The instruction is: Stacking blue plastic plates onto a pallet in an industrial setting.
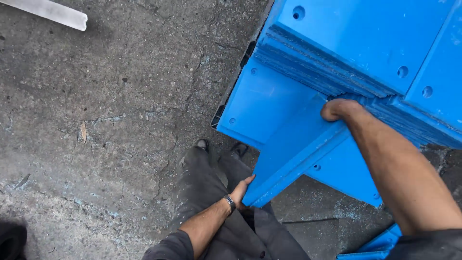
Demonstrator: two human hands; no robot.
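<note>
One blue plastic panel [293,149] is half lifted, tilted off a stack of blue panels [365,53] on the concrete floor [120,120]. Left hand [240,188] cups its lower corner; right hand [339,110] has its grip curled over the upper edge. Panel not yet clear of stack.

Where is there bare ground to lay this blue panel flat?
Bare concrete floor lies open left of the blue stack, between the white strip and the shoes. It is crowded right: left hand and right hand hold the tilted panel against the stack.
</note>
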